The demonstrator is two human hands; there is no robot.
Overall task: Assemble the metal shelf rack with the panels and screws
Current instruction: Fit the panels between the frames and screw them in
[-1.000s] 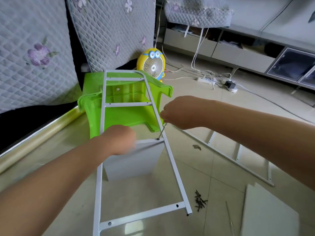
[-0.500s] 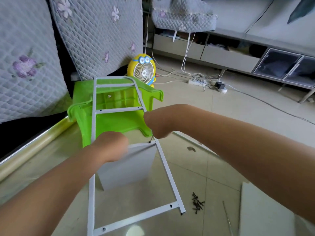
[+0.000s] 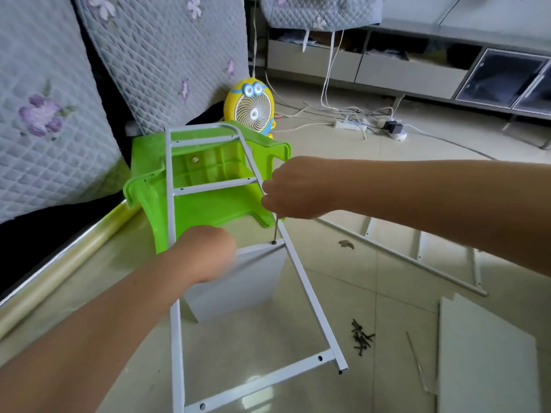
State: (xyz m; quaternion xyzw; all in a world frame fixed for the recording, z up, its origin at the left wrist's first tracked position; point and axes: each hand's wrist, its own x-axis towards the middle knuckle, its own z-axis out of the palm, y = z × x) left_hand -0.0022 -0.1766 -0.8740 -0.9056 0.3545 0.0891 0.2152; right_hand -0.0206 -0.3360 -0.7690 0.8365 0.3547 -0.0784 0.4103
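While the right hand (image 3: pixel 298 189) is pinching the top of a thin driver (image 3: pixel 276 231) in curled fingers, its tip is sitting in a screw (image 3: pixel 273 242) at the right end of a crossbar of the white side frame (image 3: pixel 310 296), where the upright panel (image 3: pixel 238 281) is meeting the bar. The left hand (image 3: pixel 205 254) is gripping the panel's upper edge against the frame with fingers curled over it, the tips being hidden. The frame is leaning with its far end on an overturned green stool (image 3: pixel 208 210) and its near end by the floor, so the joint is hanging in the air. To do this well, the driver is probably needing to stay square to the screw head, with light downward pressure and short turns, while the left hand is holding the holes lined up. The right rail is running just beside the shaft and is likely crowding the wrist. Spare screws (image 3: pixel 362 341) are lying on the floor near the frame's foot, with a second frame (image 3: pixel 417 248), another panel (image 3: pixel 489 359) and a thin rod (image 3: pixel 417 362) to the right, and a yellow fan (image 3: pixel 252 110) standing behind the stool
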